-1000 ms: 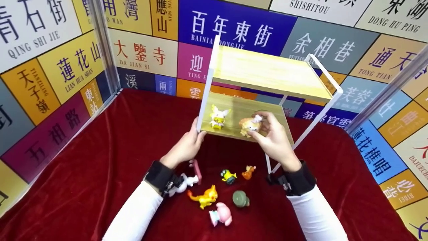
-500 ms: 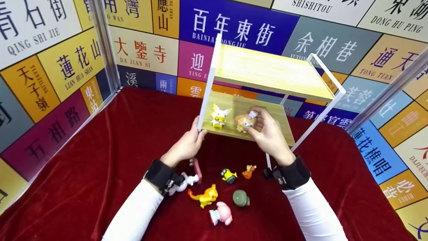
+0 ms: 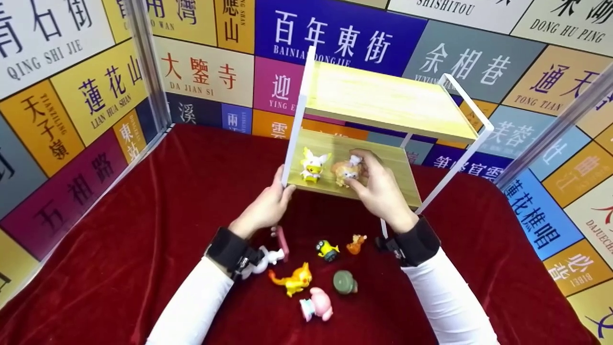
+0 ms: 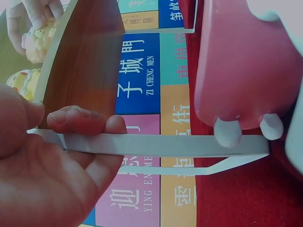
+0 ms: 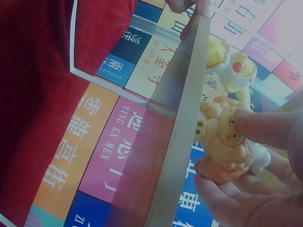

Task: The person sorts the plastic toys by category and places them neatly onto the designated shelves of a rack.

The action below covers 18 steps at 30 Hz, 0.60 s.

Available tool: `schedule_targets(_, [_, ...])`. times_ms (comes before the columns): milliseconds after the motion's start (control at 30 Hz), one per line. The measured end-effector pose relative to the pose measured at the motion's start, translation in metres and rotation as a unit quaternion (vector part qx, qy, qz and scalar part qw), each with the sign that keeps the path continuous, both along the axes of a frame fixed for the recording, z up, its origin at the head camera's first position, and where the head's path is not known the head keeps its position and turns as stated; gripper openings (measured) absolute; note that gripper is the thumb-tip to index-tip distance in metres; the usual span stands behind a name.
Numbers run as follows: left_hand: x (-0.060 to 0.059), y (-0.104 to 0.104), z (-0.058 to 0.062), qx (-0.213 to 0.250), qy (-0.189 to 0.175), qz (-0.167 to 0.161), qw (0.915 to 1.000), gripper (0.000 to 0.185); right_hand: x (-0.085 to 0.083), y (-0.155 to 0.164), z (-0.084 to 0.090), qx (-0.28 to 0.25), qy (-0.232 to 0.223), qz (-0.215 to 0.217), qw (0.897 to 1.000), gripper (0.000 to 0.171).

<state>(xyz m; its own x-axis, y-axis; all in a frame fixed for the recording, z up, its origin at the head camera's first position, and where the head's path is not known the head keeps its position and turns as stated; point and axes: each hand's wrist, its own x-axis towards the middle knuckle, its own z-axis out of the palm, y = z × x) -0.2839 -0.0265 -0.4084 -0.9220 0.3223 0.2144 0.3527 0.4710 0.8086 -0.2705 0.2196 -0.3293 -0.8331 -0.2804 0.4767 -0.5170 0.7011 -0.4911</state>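
Note:
A two-tier wooden shelf with a white frame [image 3: 293,129] stands on the red cloth. My left hand [image 3: 268,203] grips the front left corner of its lower board [image 4: 142,144]. My right hand [image 3: 371,184] pinches an orange fluffy toy figure [image 3: 344,173] [image 5: 227,142] on the lower board. Just left of it on the same board stands a yellow-and-white figure [image 3: 312,165] [image 5: 232,64]. The upper board [image 3: 383,103] holds nothing.
On the red cloth [image 3: 143,230] in front of the shelf lie several small figures: a white one [image 3: 269,258], a yellow-orange one [image 3: 294,280], a pink one [image 3: 317,304], a grey-green one [image 3: 345,282], a minion [image 3: 326,250] and a small orange one [image 3: 355,243]. Sign-covered walls enclose the space.
My right hand has carried the orange fluffy figure a little left and further in on the lower board, closer to the yellow-and-white figure. My left hand has kept its grip.

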Motion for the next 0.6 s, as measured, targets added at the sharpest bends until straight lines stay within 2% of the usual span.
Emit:
schedule_targets(233, [-0.0005, -0.0001, -0.0014, -0.005, 0.009, 0.005, 0.9999, 0.066, -0.0006, -0.0016, 0.0012, 0.032, 0.009, -0.011, 0.999, 0.055])
schedule_targets(600, [0.0004, -0.0006, 0.0, -0.003, -0.004, 0.004, 1.0, 0.066, -0.0024, -0.0033, 0.0013, 0.04, -0.001, -0.012, 0.999, 0.06])
